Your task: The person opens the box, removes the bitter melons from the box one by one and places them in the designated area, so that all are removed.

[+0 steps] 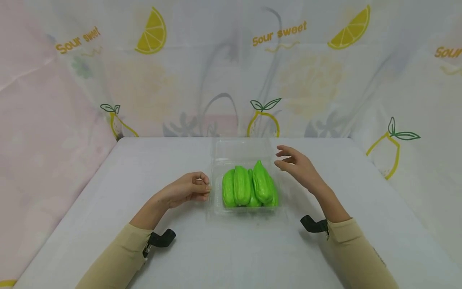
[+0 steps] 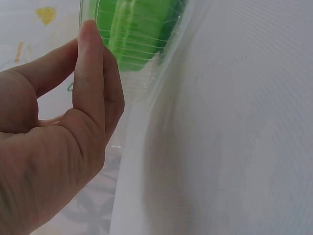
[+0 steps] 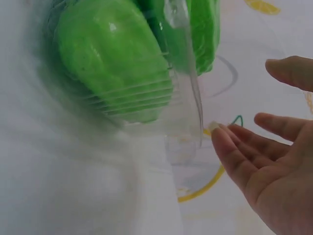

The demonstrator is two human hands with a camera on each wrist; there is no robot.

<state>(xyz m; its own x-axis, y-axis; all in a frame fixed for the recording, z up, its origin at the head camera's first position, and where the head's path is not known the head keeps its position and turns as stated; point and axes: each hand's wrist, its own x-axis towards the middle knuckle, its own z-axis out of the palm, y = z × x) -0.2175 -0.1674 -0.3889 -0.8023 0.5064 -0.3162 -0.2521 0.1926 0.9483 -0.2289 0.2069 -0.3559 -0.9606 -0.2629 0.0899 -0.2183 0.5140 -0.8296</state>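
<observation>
A clear plastic clamshell box [image 1: 216, 210] stands in the middle of the white table, its lid [image 1: 243, 149] folded open toward the back. Several bright green, ridged, bitter-melon-like vegetables [image 1: 242, 186] lie side by side in it, one on the right resting higher than the others. My left hand [image 1: 189, 188] pinches the box's left rim between thumb and fingers; in the left wrist view the thumb [image 2: 89, 63] overlaps the rim. Apart from the box, above its right back corner, my right hand [image 1: 297, 166] holds nothing, its fingers loosely bent and spread from the thumb.
The white tabletop [image 1: 231, 253] reaches back to a hanging cloth [image 1: 231, 72] printed with lemons, which also closes off both sides. Each sleeve [image 1: 117, 257] carries a black wrist camera mount [image 1: 162, 238].
</observation>
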